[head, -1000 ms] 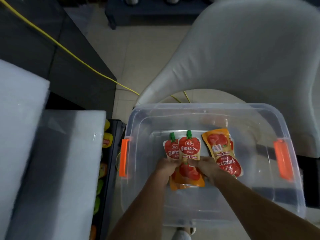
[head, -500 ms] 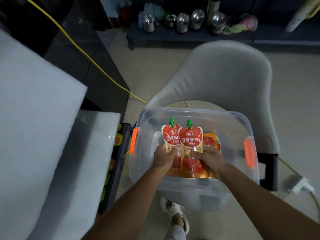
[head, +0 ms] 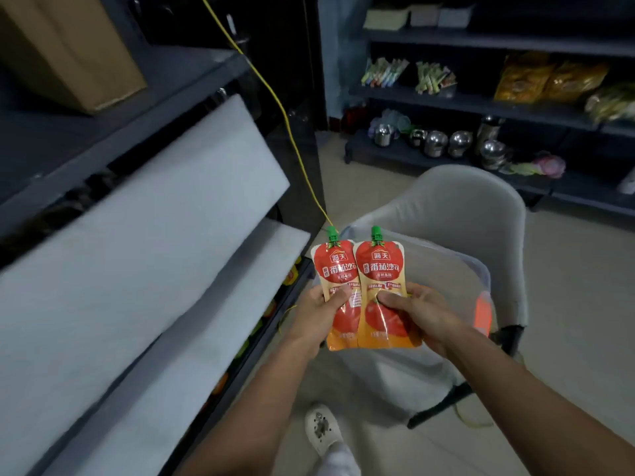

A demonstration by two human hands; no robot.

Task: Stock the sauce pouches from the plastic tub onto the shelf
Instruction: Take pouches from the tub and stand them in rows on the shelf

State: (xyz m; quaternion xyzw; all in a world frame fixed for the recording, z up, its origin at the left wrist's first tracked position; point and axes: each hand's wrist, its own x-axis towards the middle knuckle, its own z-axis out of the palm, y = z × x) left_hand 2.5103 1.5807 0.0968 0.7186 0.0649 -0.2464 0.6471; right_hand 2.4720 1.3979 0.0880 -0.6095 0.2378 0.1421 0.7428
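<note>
Head view centres on two spouted tomato sauce pouches, the left pouch (head: 338, 280) and the right pouch (head: 379, 273). They are held upright with green caps on top, side by side and touching along their inner edges, above the left end of the plastic tub (head: 453, 261). The left hand (head: 318, 314) pinches the left pouch at mid-body, thumb across its front. The right hand (head: 417, 312) grips the right pouch the same way. The pouches look light and soft. Their glossy film is probably slick, and the filling likely sags towards the bottom, so a mid-body pinch or a hold by the stiffer side seams seems safer than a hard squeeze. The tub's orange latch (head: 482, 314) shows to the right of the pouches, and the tub rests on a grey chair (head: 464, 207). Left of the tub stands the shelf (head: 171, 207), its boards covered in white padding. Half a second ago both pouches were low inside the tub with a third beside them. Now they are lifted clear, the third is out of sight, and the view has swung up.
</note>
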